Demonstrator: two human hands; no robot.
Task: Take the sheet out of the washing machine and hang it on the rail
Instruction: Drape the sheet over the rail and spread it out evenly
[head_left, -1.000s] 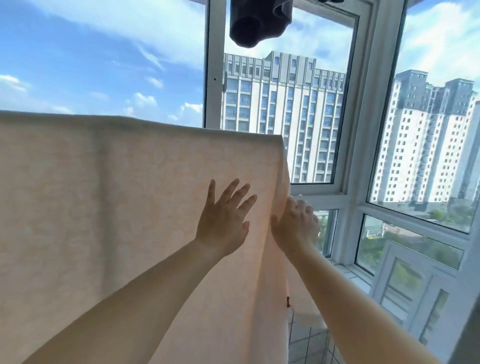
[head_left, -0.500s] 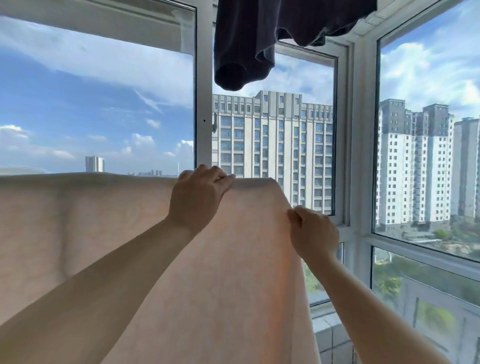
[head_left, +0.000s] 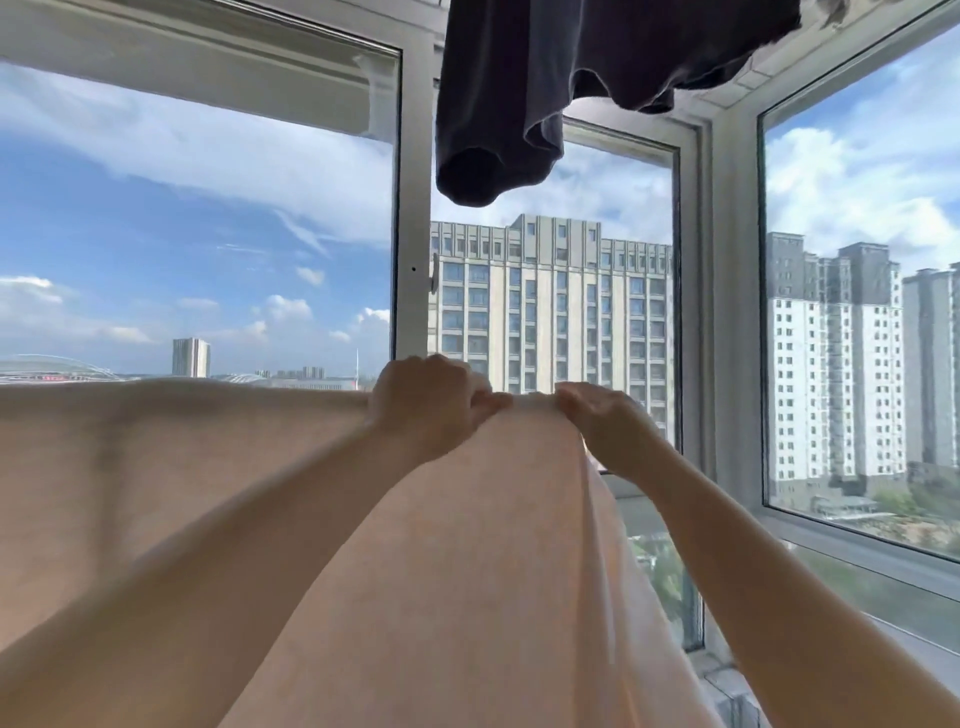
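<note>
Peach cotton sheet (head_left: 260, 493): left hand (head_left: 421, 402) and right hand (head_left: 605, 426) pinch its top fold at twelve o'clock, so we should slide them apart evenly.

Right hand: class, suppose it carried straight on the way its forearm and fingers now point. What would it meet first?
The right hand points up and leftward along the top fold of the sheet, so it would likely meet the left hand first. The two hands sit close together; whether they touch, one view cannot settle.
</note>
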